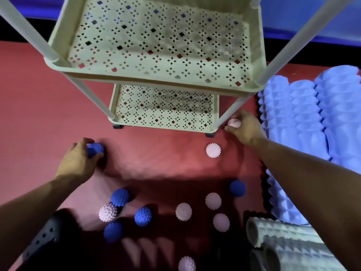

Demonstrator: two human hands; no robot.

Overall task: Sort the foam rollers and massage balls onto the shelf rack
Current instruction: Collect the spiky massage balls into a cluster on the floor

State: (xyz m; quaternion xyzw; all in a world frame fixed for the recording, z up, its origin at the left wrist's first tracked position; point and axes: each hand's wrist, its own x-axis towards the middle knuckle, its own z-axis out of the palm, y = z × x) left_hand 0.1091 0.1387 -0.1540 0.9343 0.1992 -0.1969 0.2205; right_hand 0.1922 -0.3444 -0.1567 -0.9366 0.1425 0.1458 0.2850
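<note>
A pale green shelf rack (64, 64) with perforated trays stands on the red mat; both visible trays hold nothing. My left hand (78, 163) grips a blue spiky massage ball (96, 150) on the mat, left of the rack. My right hand (247, 128) holds a pink spiky ball (234, 123) beside the rack's front right leg. Another pink ball (213, 150) lies just below that leg. Several blue and pink balls are scattered nearer me, such as a blue one (119, 196) and a pink one (183, 211). Blue foam rollers (304, 118) lie at the right, grey rollers (287, 237) at the lower right.
The red mat (29, 98) covers the floor, with a black strip and blue wall behind. A dark perforated clog (42, 237) shows at the lower left. The rack's white poles (35, 32) rise toward the camera.
</note>
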